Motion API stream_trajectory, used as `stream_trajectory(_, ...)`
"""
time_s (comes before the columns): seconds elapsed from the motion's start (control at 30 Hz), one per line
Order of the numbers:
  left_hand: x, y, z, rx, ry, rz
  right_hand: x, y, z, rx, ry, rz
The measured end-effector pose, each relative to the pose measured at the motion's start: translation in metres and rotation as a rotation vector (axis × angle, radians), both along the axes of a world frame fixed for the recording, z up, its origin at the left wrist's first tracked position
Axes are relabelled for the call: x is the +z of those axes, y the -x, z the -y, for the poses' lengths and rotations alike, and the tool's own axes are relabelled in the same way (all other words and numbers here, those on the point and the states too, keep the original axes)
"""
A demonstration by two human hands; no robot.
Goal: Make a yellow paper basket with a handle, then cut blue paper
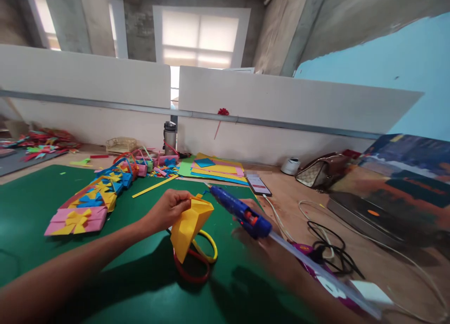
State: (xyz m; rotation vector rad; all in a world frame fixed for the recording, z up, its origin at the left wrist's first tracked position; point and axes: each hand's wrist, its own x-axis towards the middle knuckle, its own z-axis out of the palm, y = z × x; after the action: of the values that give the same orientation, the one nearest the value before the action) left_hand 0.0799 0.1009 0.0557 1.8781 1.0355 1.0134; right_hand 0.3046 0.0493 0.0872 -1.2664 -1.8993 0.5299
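My left hand (168, 211) pinches the top edge of a folded yellow paper shape (188, 225) and holds it above the green mat (42, 207). My right hand (258, 239), blurred, grips a blue hot glue gun (242, 214) whose nozzle points up-left toward the yellow paper's upper corner. A long clear glue stick (316, 267) trails out of the gun's back toward the lower right. Under the paper lie scissors with red and yellow handle loops (197, 263).
Finished paper pieces with bows (91, 199) line the mat's left. Coloured paper sheets (214, 169), a phone (259, 185), a bottle (170, 136), a handbag (321, 170) and black cables (326, 251) lie further back and right. White partition boards (281, 108) close the desk's far edge.
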Motion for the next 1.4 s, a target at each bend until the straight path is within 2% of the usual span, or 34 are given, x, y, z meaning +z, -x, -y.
stream_trajectory(0.17,0.002,0.0,0.0,0.029,-0.005,-0.043,-0.002,0.002,0.016,0.082,0.087,-0.027)
stream_trajectory(0.4,0.005,-0.003,0.006,0.054,-0.084,-0.122,-0.008,-0.002,0.015,0.155,-0.034,0.035)
stream_trajectory(0.6,0.005,-0.006,0.009,0.066,-0.163,-0.181,-0.011,-0.005,0.012,0.154,-0.044,0.084)
stream_trajectory(0.8,0.005,-0.006,0.009,0.051,-0.152,-0.202,-0.011,-0.007,0.012,0.128,-0.075,0.121)
stream_trajectory(1.4,0.004,-0.006,0.008,0.038,-0.099,-0.17,-0.013,-0.008,0.01,0.14,-0.034,0.1)
